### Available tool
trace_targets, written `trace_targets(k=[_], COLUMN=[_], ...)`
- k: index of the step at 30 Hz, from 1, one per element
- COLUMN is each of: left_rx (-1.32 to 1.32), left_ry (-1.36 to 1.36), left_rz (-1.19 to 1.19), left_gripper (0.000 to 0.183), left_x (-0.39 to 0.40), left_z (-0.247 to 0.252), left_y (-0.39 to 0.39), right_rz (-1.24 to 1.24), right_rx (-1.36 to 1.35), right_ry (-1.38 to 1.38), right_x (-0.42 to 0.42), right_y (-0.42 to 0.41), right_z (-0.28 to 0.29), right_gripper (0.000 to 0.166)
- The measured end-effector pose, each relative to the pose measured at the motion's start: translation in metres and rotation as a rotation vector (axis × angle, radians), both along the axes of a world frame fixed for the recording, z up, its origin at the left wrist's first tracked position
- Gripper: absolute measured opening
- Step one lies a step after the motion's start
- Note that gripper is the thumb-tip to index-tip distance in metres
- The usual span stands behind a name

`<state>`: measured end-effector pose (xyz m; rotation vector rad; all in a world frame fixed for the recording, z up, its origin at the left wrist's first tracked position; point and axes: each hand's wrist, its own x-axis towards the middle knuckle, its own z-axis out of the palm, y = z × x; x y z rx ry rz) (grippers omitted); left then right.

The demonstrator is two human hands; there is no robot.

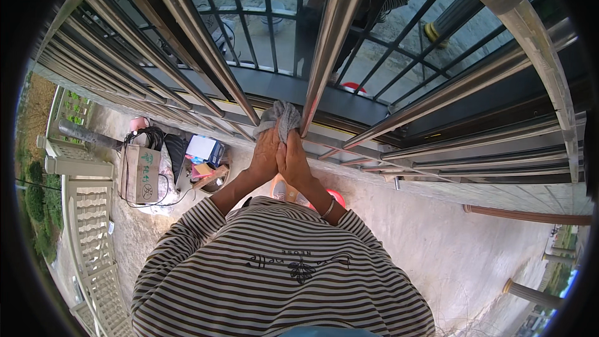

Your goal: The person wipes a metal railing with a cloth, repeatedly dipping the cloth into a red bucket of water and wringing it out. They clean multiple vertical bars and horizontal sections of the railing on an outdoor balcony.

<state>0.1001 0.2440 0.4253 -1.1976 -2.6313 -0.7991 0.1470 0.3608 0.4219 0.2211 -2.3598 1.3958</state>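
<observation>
A grey cloth (282, 117) is bunched beneath the fingers of both my hands, at the foot of a window guard of shiny metal bars (334, 32). My left hand (264, 157) presses on its left side. Close against it, my right hand (295, 159) grips the right side, and the two thumbs nearly meet. The cloth covers part of the lower crossbar (323, 139) between two upright bars. Hidden under the cloth are most of my fingertips. Behind the bars, dark window glass (262, 42) reflects a striped sleeve and the yard.
Below me, my shoes (279, 190) rest on an orange-brown surface, beside a partly hidden red basin (336, 196). To the left stand a cardboard box (140, 173) with black cable (152, 138), a blue box (213, 152) and a pale balustrade (93, 224). Columns (533, 292) rise at the right.
</observation>
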Motion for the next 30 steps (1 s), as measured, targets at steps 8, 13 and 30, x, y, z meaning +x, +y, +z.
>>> trace_targets(k=[8, 13, 30], left_rx=[0.267, 0.328, 0.536], left_ry=[-0.412, -0.830, -0.391], left_rz=[-0.086, -0.203, 0.030], left_gripper=[0.069, 0.064, 0.028], left_x=[0.062, 0.051, -0.017], left_z=[0.048, 0.074, 0.139], left_y=[0.008, -0.016, 0.018], right_rz=[-0.086, -0.054, -0.286], right_rx=[-0.613, -0.990, 0.571], right_ry=[-0.170, -0.267, -0.013], right_x=[0.058, 0.072, 0.012], right_y=[0.022, 0.028, 0.058], right_z=[0.021, 0.067, 0.049], right_gripper=[0.040, 0.039, 0.059])
